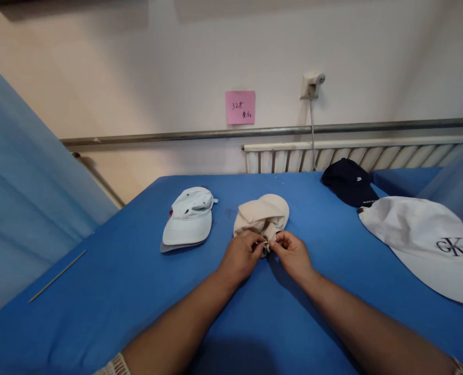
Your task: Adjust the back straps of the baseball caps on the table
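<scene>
A beige baseball cap lies on the blue-covered surface, its brim pointing away from me. Both hands meet at its near end, where the back strap is. My left hand pinches the strap area from the left with thumb and fingers. From the right, my right hand pinches the same area, its fingertips almost touching the left ones. The small fastening between the fingertips is too small to make out. To the left of the hands sits a pale blue cap, with a grey brim edge showing under it.
A large white cap with dark letters lies at the right, a navy cap behind it. A thin stick rests at the left edge near a blue curtain. Behind are a metal rail, a radiator and a plugged socket.
</scene>
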The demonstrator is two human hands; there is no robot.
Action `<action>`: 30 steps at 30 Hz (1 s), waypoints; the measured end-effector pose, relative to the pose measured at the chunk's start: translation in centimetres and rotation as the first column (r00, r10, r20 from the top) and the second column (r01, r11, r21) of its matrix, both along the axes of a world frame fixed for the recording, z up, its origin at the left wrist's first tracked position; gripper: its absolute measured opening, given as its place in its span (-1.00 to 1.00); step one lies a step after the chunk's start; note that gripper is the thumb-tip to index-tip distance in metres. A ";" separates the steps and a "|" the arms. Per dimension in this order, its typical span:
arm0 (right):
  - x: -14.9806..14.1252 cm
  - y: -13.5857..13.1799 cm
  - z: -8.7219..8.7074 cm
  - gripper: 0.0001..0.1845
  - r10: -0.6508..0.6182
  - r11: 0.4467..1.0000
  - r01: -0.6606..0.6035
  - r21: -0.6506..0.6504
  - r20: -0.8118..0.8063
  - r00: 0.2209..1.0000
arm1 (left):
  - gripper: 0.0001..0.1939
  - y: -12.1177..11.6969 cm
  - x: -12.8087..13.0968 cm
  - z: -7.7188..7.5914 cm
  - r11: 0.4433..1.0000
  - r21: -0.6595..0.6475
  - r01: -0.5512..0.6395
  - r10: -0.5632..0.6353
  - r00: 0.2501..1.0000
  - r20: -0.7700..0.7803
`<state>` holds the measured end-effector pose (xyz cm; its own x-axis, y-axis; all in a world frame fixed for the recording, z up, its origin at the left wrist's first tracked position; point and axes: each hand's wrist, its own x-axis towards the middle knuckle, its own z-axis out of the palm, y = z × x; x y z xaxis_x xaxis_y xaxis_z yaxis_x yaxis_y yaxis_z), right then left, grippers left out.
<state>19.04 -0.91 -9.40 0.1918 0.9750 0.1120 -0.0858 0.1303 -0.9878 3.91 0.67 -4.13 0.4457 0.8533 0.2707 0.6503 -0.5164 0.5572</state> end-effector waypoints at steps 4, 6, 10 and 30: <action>0.0 0.0 -0.1 -0.74 0.030 1.000 -0.030 -0.008 -0.006 1.000 | -0.86 -0.1 0.0 0.2 1.000 0.025 -0.002 0.003 1.000 -0.025; 0.0 0.0 -0.2 -0.73 0.041 0.999 -0.041 -0.010 -0.016 0.999 | -0.87 0.0 0.0 0.2 1.000 0.013 0.026 -0.026 1.000 0.015; 0.1 0.1 -0.3 -0.71 0.045 0.999 -0.045 -0.004 -0.030 0.999 | -0.88 0.4 -0.3 0.1 0.993 -0.097 0.068 -0.056 0.991 0.119; 0.2 -0.5 1.4 -0.69 0.081 0.996 -0.075 0.042 -0.165 0.983 | -0.82 -0.2 0.0 -0.3 0.970 -0.243 0.032 0.070 0.915 0.398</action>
<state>19.28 -1.40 -8.03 0.1343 0.9837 0.1194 -0.2601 0.1513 -0.9537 3.91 0.48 -4.43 0.3257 0.9220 0.2096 0.3538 -0.3244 0.8773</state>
